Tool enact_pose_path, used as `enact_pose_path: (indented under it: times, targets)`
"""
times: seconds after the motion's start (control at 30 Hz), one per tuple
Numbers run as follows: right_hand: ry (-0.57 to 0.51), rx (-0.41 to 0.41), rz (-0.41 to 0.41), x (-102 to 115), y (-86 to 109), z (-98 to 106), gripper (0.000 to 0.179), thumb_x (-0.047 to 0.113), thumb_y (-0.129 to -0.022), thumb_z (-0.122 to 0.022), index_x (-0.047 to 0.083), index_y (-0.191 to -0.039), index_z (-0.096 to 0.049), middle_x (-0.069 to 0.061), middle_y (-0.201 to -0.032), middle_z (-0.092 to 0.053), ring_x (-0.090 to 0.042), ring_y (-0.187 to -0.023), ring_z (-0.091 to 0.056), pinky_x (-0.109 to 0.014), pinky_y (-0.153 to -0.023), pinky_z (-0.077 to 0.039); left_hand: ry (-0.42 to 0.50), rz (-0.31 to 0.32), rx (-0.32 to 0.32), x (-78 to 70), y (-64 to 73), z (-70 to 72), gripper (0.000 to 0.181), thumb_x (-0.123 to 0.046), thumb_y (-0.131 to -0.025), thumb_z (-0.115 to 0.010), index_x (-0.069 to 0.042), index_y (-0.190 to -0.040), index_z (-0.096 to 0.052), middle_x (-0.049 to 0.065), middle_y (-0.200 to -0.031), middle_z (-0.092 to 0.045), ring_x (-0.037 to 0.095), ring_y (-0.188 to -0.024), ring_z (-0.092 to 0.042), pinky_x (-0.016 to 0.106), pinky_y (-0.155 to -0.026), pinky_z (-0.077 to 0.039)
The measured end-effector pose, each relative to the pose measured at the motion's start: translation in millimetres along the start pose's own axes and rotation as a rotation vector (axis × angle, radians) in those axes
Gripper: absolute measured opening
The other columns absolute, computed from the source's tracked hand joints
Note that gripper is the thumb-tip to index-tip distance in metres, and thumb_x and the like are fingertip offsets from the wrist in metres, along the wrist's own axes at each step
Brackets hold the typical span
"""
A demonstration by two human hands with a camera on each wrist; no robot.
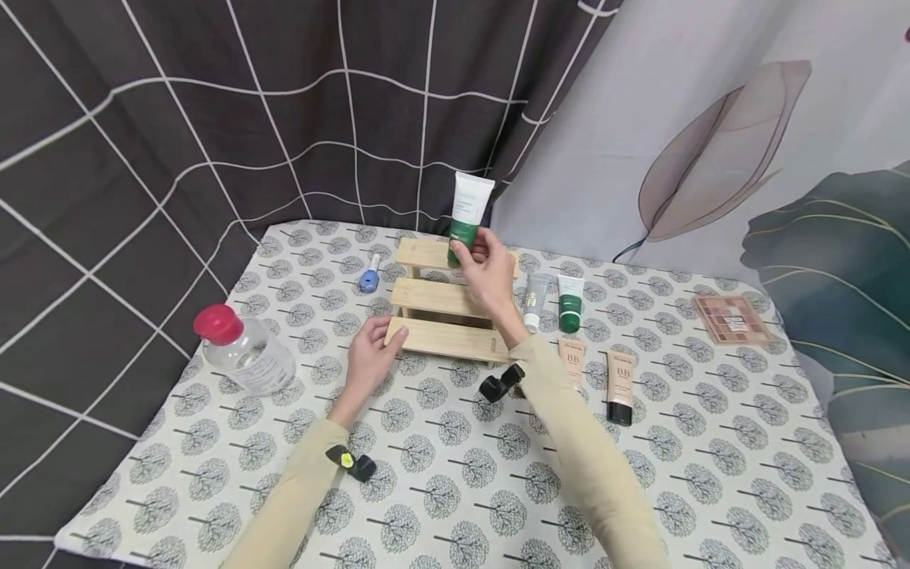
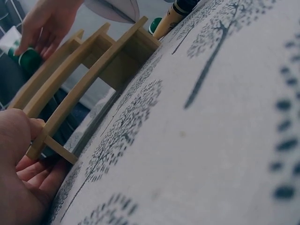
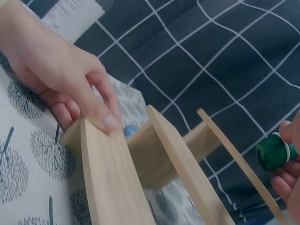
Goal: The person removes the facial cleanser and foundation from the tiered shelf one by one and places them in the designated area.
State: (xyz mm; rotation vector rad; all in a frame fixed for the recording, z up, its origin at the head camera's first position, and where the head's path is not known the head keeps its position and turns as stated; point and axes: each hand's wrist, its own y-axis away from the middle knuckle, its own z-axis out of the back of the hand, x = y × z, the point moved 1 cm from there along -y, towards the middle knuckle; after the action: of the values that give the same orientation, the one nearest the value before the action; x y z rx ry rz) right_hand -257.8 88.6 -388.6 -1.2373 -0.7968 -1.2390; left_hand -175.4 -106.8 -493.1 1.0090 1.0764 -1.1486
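A three-step wooden stand (image 1: 448,338) rests on the tree-patterned cloth. My left hand (image 1: 370,359) grips the left end of its lowest step, thumb on top and fingers underneath, as the right wrist view shows. In my right hand (image 1: 490,275) is a white and green squeeze tube (image 1: 469,201), pinched by its green lower part. The tube stands nearly upright over the top step, cap end down. Its green cap (image 3: 271,152) shows beside the top step in the right wrist view.
A clear bottle (image 1: 259,359) with a red cap stands at the left. Behind the left hand lies a small blue bottle (image 1: 369,280). Right of the stand are a grey tube (image 1: 536,299), another green-and-white tube (image 1: 570,304), two beige BB tubes (image 1: 621,379) and a palette (image 1: 732,320).
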Motion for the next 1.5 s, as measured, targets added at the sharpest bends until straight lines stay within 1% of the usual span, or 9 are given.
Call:
enact_pose_path:
  times: [0.17,0.33,0.5,0.77,0.93,1.07,1.17,1.37,1.5]
  targets:
    - [0.012,-0.016,-0.015,-3,0.2,15,0.042,0.018,-0.095,-0.073,-0.004,-0.128,-0.059,-0.022,-0.116,-0.068,-0.031,-0.104,-0.069,-0.031,-0.096,-0.062,-0.006,-0.004,0.002,-0.1,-1.1,0.0,0.049,-0.019,-0.095,-0.072,0.001,-0.136,-0.054,0.025,-0.133,-0.063,0.037,-0.120,-0.066,0.029,-0.097,-0.061]
    - [0.019,-0.034,-0.028,-5,1.0,30,0.042,0.019,-0.096,-0.072,-0.004,-0.128,-0.059,-0.022,-0.116,-0.068,-0.030,-0.103,-0.069,-0.032,-0.095,-0.062,-0.007,0.002,0.009,-0.4,0.0,-0.1,0.049,-0.019,-0.095,-0.072,0.001,-0.136,-0.054,0.024,-0.134,-0.063,0.037,-0.121,-0.066,0.029,-0.097,-0.061]
    - [0.042,-0.056,-0.033,-7,2.3,46,0.041,0.020,-0.097,-0.070,-0.004,-0.129,-0.060,-0.022,-0.116,-0.068,-0.027,-0.100,-0.068,-0.029,-0.091,-0.062,-0.001,0.002,0.009,1.9,-0.7,0.3,0.049,-0.019,-0.094,-0.073,0.001,-0.135,-0.054,0.025,-0.135,-0.063,0.037,-0.122,-0.065,0.028,-0.097,-0.060]
    - [0.066,-0.073,-0.051,-15,5.9,74,0.042,0.021,-0.098,-0.069,-0.004,-0.129,-0.059,-0.022,-0.116,-0.067,-0.022,-0.097,-0.065,-0.022,-0.085,-0.062,0.010,0.002,0.016,1.6,-1.6,0.5,0.049,-0.019,-0.095,-0.072,0.001,-0.136,-0.054,0.025,-0.135,-0.063,0.037,-0.121,-0.066,0.028,-0.096,-0.061]
    - [0.096,-0.092,-0.064,-21,9.2,90,0.041,0.023,-0.098,-0.069,-0.002,-0.129,-0.060,-0.020,-0.117,-0.067,-0.016,-0.095,-0.063,-0.019,-0.085,-0.060,0.013,0.006,0.015,1.8,-1.3,0.4,0.050,-0.019,-0.095,-0.072,0.001,-0.137,-0.053,0.024,-0.136,-0.062,0.037,-0.122,-0.065,0.027,-0.097,-0.060]
    - [0.101,-0.109,-0.082,-26,10.3,102,0.043,0.022,-0.098,-0.069,-0.004,-0.130,-0.059,-0.021,-0.118,-0.066,-0.012,-0.092,-0.061,-0.016,-0.083,-0.059,0.016,0.008,0.010,3.6,-1.8,0.4,0.050,-0.019,-0.095,-0.072,0.001,-0.136,-0.053,0.024,-0.135,-0.063,0.037,-0.121,-0.066,0.028,-0.096,-0.061]
    - [0.127,-0.130,-0.083,-28,11.9,111,0.044,0.023,-0.098,-0.069,-0.004,-0.131,-0.058,-0.021,-0.118,-0.066,-0.010,-0.091,-0.060,-0.013,-0.081,-0.056,0.020,0.008,0.014,4.3,-2.2,0.6,0.050,-0.019,-0.095,-0.072,0.001,-0.137,-0.053,0.024,-0.135,-0.062,0.037,-0.122,-0.065,0.027,-0.097,-0.061]
    - [0.188,-0.154,-0.105,-36,15.6,131,0.046,0.029,-0.099,-0.067,-0.002,-0.131,-0.059,-0.019,-0.119,-0.067,-0.007,-0.090,-0.059,-0.014,-0.082,-0.055,0.028,0.013,0.017,2.8,-1.4,1.1,0.050,-0.019,-0.095,-0.071,0.001,-0.137,-0.052,0.024,-0.137,-0.061,0.037,-0.123,-0.065,0.026,-0.097,-0.060]
    - [0.211,-0.171,-0.125,-44,17.2,145,0.047,0.030,-0.099,-0.066,-0.002,-0.132,-0.058,-0.017,-0.118,-0.066,-0.005,-0.090,-0.059,-0.014,-0.083,-0.055,0.013,0.013,0.011,1.7,-0.5,0.1,0.049,-0.020,-0.095,-0.071,0.000,-0.136,-0.053,0.024,-0.135,-0.063,0.037,-0.121,-0.066,0.027,-0.095,-0.061]
